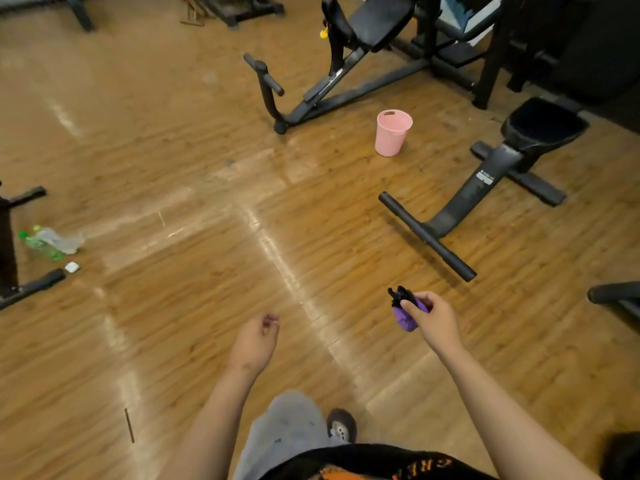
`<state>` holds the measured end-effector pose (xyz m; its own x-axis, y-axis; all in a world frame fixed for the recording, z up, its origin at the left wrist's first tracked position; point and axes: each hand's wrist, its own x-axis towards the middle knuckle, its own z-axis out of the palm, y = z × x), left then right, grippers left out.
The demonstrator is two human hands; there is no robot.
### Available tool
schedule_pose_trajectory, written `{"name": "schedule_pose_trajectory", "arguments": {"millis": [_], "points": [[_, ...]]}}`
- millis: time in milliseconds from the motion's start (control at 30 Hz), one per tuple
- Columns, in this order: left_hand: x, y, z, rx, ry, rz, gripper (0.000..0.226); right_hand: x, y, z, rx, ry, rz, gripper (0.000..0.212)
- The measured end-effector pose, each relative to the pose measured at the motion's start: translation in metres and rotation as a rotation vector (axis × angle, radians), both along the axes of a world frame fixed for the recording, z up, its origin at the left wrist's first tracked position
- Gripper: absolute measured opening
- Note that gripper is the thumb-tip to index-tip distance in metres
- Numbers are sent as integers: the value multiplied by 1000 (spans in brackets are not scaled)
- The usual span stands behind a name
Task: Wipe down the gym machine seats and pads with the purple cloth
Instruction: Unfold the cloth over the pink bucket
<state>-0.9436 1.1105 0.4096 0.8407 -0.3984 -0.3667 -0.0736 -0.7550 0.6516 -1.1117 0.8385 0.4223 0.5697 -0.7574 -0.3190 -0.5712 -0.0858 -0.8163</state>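
Standing on the wood floor (173, 168), well apart from both machines. Grip: right hand (433, 320) has its fingers curled round the bunched purple cloth (407, 320) plus a black item (401, 296), kind unclear. The left hand (254, 341) is loosely curled and holds nothing.

Risks, judged:
- The black item shares the grip, so the cloth could slip out, or the item could scrape a pad.
- The low crossbar (426, 235) lies near the path to the nearer seat (543, 124), so a trip is possible.

Count: 1 cloth, 1 pink bucket (393, 133), 2 bottles (45, 242), 2 seats in clear view, the farther seat (377, 22) beyond the bucket.
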Motion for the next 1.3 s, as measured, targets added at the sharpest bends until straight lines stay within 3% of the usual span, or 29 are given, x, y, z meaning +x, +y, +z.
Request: {"name": "schedule_pose_trajectory", "arguments": {"millis": [200, 400, 667, 800, 967, 1133, 1300], "points": [[76, -64, -18, 4, 69, -104, 14, 88, -49, -23, 68, -15, -77, 10], [232, -142, -26, 122, 215, -305, 24, 226, -109, -33, 87, 48, -72, 11], [436, -271, 10, 132, 68, -425, 33, 376, -239, 0, 1, -19, -277, 16], [487, -335, -6, 103, 42, -404, 31, 419, -294, -22, 38, 12, -319, 17], [528, -409, -39, 231, 59, -518, 36, 482, -378, -59, 147, 26, -407, 16], [614, -521, -29, 285, -26, -551, 39, 559, -506, -46, 157, 40, -403, 20], [685, -644, 2, 176, -85, -487, 37, 630, -617, -13, 134, -55, -435, 13]]}}
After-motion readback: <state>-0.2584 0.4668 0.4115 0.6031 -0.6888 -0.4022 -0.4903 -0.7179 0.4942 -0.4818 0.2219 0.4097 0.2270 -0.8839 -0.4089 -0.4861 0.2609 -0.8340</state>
